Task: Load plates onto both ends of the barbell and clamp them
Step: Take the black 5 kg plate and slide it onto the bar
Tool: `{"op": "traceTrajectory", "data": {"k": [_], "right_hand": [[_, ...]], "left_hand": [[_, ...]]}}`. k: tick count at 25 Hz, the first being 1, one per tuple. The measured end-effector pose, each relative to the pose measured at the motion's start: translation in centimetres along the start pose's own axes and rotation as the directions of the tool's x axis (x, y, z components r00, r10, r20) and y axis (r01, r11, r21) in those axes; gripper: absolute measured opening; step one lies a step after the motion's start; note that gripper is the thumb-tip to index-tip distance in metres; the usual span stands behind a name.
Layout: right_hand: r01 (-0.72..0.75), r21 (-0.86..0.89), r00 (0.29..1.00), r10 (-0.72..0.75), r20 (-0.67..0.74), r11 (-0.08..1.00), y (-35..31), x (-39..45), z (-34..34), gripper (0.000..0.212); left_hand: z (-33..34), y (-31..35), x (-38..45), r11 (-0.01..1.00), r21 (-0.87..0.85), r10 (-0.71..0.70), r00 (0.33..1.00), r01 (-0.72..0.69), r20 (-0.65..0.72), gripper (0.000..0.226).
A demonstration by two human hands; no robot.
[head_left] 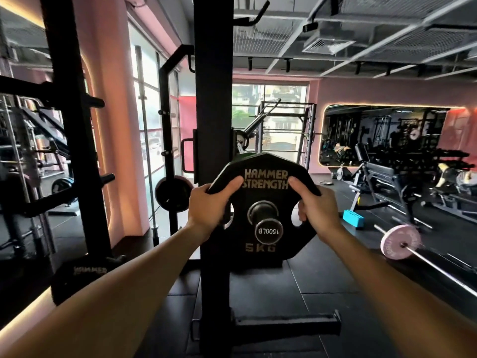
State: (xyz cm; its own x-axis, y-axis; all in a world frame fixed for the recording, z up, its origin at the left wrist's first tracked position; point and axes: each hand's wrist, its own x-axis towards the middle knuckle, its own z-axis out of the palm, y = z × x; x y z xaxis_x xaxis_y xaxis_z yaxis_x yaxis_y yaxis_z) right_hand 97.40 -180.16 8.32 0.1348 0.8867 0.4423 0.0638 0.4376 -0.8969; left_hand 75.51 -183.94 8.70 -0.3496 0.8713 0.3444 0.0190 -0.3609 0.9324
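Left hand (209, 205) and right hand (315, 208) are each grasping the black many-sided 5 kg rubber plate (263, 187), already threaded on the chrome barbell sleeve end (268, 229). No clamp showing. Risk: uneven pushing is likely cocking the plate, jamming it; unclamped, it could slide off.

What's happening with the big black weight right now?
Left hand and right hand both grip the 5 kg plate. Plate on the barbell sleeve. No clamp on. Rack post close alongside.
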Motion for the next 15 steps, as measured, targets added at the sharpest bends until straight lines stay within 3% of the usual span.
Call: {"op": "traceTrajectory", "data": {"k": [3,11,15], "right_hand": [[-0.027,0.028,0.999,0.026,0.026,0.999,0.9,2.1,0.6,0.046],[-0.055,-0.086,0.998,0.058,0.03,0.995,3.2,9.2,3.1,0.041],[-0.038,-0.084,0.999,0.037,-0.008,0.996,4.8,13.2,4.5,0.026]], "left_hand": [[0.6,-1.4,2.3,1.0,-0.026,0.002,1.0,-0.003,-0.011,0.045],[2.1,-5.6,10.9,1.0,-0.014,0.014,0.997,-0.015,-0.071,0.044],[2.9,-7.8,15.4,0.997,-0.042,0.06,0.996,-0.063,-0.06,0.041]]}}
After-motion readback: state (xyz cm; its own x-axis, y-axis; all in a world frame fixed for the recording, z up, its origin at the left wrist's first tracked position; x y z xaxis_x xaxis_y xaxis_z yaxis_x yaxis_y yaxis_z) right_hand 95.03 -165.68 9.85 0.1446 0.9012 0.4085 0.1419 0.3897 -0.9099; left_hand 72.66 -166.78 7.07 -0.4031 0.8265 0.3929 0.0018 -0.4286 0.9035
